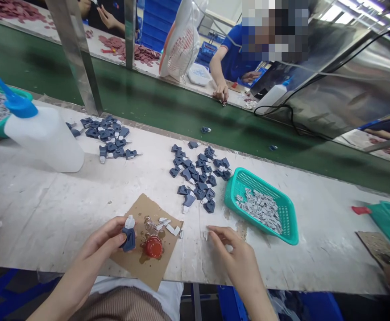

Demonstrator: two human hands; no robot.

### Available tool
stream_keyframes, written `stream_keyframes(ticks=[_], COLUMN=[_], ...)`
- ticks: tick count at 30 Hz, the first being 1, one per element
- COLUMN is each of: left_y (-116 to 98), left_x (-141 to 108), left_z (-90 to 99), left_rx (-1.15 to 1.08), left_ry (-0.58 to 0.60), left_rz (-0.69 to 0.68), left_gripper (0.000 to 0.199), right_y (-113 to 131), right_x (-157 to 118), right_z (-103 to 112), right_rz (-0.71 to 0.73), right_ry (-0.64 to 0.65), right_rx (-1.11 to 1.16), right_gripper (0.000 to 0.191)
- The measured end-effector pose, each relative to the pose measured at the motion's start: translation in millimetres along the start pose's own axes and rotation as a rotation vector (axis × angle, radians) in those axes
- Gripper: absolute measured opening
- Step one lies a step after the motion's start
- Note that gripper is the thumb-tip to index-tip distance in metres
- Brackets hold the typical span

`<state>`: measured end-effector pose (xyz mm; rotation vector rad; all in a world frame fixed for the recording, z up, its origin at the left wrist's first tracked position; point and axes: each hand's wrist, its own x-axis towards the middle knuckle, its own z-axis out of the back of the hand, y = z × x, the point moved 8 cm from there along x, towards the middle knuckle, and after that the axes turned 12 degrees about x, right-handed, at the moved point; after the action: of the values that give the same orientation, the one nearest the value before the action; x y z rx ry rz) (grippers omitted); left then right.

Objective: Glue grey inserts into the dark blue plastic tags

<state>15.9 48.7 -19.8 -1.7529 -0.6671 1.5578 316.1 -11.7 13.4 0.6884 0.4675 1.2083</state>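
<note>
My left hand [106,240] grips a dark blue plastic part [129,239] with a light grey tip pointing up. It is held over the left side of a brown cardboard piece [161,263]. On the cardboard lie a red round cap [153,246], wet brownish patches and several loose grey pieces [171,229]. To the right, my right hand [233,249] is low over the white table, thumb and forefinger pinched at a small grey plastic piece [206,235]. A green basket [290,223] of similar grey pieces [260,209] stands just beyond that hand.
Dark blue parts lie in two heaps, one centre [198,171] and one left [108,133]. A white bottle with a blue nozzle [47,138] stands at left. Behind runs a green conveyor belt [155,116] carrying two parts. A co-worker [233,58] sits across it. Another green basket [385,223] is at right.
</note>
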Motion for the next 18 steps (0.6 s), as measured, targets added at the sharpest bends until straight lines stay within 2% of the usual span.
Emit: stream_keyframes(ticks=[4, 9, 15, 18], left_y=[4, 4, 6, 3], left_x=[3, 5, 4, 3], left_z=[2.5, 2.8, 6.9, 4.2], left_rx=[0.012, 0.010, 0.001, 0.003], left_ry=[0.024, 0.059, 0.022, 0.049], left_rz=[0.012, -0.006, 0.017, -0.012], left_gripper=[0.026, 0.027, 0.025, 0.024], right_y=[-1, 9, 9, 5], right_x=[-15, -24, -31, -31], right_z=[-9, -18, -16, -14], right_rz=[-0.024, 0.021, 0.051, 0.046], right_ry=[-0.134, -0.211, -0.233, -0.211], right_rx=[-0.007, -0.019, -0.046, -0.057], right_gripper=[0.026, 0.024, 0.022, 0.026])
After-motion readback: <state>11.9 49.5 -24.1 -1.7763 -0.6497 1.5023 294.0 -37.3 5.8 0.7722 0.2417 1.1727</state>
